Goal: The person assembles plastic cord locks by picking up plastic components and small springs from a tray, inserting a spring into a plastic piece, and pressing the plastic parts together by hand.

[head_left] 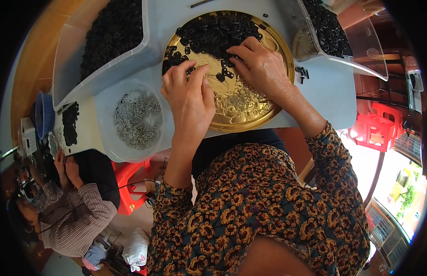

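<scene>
On the gold tray [241,124], from ten to one o'clock, small black pieces [218,34] are heaped; several are scattered near the centre, and small metal parts [243,102] are spread at five o'clock. The step in hand is judged to be the picking out of single black pieces by fingertip. For the next move, a fine pinch on one piece seems to be called for, with neighbours left undisturbed. The left hand [188,94] is held at nine o'clock, fingers loosely curled, thumb near the index finger; whether anything is gripped cannot be told. The right hand [264,69] is reached in from three o'clock, half closed, its thumb and index finger brought close at the heap's lower edge; contact appears to be made, but a firm grasp cannot be confirmed. Beyond the tray, a clear tub [103,115] of metal parts is placed at eight o'clock.
</scene>
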The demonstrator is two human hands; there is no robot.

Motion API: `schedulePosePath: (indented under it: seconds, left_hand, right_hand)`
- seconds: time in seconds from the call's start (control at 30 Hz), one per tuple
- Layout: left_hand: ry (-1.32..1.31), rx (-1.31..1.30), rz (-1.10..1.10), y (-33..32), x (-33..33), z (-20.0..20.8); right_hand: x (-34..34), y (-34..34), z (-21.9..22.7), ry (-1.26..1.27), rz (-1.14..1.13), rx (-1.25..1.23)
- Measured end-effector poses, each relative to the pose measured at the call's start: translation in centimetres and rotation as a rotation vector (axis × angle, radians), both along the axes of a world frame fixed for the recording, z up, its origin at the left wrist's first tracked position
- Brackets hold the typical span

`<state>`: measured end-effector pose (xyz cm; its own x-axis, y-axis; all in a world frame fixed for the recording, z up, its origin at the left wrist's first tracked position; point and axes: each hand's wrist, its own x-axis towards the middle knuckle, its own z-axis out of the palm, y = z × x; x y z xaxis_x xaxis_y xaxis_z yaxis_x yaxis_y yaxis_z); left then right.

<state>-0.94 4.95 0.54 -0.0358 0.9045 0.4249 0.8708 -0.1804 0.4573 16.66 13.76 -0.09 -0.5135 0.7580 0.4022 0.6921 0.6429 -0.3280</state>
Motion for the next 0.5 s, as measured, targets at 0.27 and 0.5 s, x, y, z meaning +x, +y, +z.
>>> schedulePosePath:
  seconds: [0.27,0.5]
  left_hand:
    - [-0.157,0.041,-0.041,-1.9,0.2,-0.2]
    - [-0.182,0.102,-0.049,-1.5,0.3,-0.5]
  right_hand:
    - [0.8,-1.3,0.2,0.045,0.069,-0.013]
    - [0.3,-2.5,-0.2,-0.049,0.030,-0.092]
